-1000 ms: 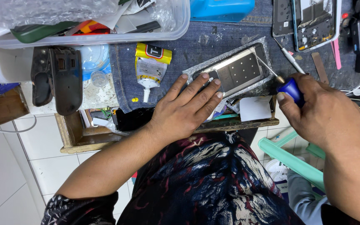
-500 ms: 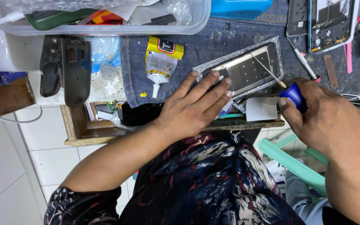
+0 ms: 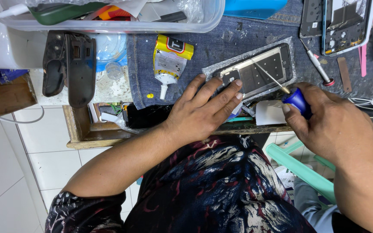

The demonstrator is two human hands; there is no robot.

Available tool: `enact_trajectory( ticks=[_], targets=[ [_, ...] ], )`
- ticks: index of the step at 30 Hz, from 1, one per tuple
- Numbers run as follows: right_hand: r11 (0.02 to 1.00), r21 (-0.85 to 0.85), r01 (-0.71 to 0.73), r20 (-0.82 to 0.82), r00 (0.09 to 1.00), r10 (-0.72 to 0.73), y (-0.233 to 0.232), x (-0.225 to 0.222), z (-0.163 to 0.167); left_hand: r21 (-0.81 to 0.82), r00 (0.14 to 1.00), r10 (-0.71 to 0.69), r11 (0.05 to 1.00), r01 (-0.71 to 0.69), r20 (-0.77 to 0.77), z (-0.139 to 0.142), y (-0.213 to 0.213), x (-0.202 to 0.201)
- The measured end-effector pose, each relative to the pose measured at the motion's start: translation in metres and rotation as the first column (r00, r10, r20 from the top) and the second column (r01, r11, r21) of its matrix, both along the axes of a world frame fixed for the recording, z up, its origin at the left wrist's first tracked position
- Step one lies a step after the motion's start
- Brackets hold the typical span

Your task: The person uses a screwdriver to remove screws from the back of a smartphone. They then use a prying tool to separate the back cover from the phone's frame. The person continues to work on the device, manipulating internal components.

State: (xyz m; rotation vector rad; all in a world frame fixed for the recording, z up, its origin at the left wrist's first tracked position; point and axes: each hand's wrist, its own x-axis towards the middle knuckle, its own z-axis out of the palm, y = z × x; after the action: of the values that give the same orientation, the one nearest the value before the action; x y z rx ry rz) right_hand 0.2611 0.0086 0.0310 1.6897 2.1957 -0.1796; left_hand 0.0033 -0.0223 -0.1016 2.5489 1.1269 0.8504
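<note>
1. Far left: a black holster-like case (image 3: pixel 69 67) lies flat on the bench beside a clear plastic bin (image 3: pixel 109 23) full of odds and ends. Neither is touched by a hand.
2. Left of centre: a yellow-capped glue tube (image 3: pixel 169 60) lies on the denim work cloth (image 3: pixel 212 47), nozzle pointing toward the person, apart from both hands.
3. Centre: the left hand (image 3: pixel 203 108) lies flat, fingers spread, pressing down on the near end of the opened phone chassis (image 3: pixel 260 71). It grips nothing; it pins the chassis. The chassis sits in a bubble-wrap sleeve on the cloth, tilted, far end up to the right.
4. Change over the last second: the left hand's fingertips have crept further onto the chassis, and the whole view has shifted lower. In my reading the hold has firmed to steady the piece for the tool.
5. Right of centre: the right hand (image 3: pixel 329 121) is clenched around the blue handle of a fine screwdriver (image 3: pixel 296 100). Its thin shaft slants up and left, tip resting on the inner plate of the chassis. Compared with a second ago the tip sits deeper over the plate.
6. Far right: a second opened phone (image 3: pixel 342 23) and a spare red-tipped driver (image 3: pixel 317 67) lie untouched.
</note>
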Motion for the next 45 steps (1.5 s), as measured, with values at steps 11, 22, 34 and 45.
enact_trajectory(
  ticks=[11, 22, 34, 45],
  targets=[
    [0.998, -0.061, -0.008, 0.035, 0.999, 0.01, -0.003, -0.009, -0.007, 0.018, 1.0, 0.001, 1.0, -0.002, 0.027, -0.012, -0.004, 0.0],
    [0.991, -0.094, -0.091, 0.003, 0.996, 0.092, -0.006, -0.025, -0.016, 0.02, 1.0, 0.014, 1.0, -0.014, 0.008, -0.022, -0.01, -0.003],
    [0.987, -0.067, -0.145, 0.003, 0.989, 0.146, -0.008, -0.038, -0.025, 0.023, 0.999, 0.03, 0.999, -0.03, -0.021, -0.034, -0.016, -0.006],
    [0.984, 0.052, -0.168, -0.026, 0.985, 0.169, -0.008, -0.032, -0.034, 0.038, 0.997, 0.049, 0.998, -0.051, 0.06, -0.039, -0.016, -0.009]
  ],
)
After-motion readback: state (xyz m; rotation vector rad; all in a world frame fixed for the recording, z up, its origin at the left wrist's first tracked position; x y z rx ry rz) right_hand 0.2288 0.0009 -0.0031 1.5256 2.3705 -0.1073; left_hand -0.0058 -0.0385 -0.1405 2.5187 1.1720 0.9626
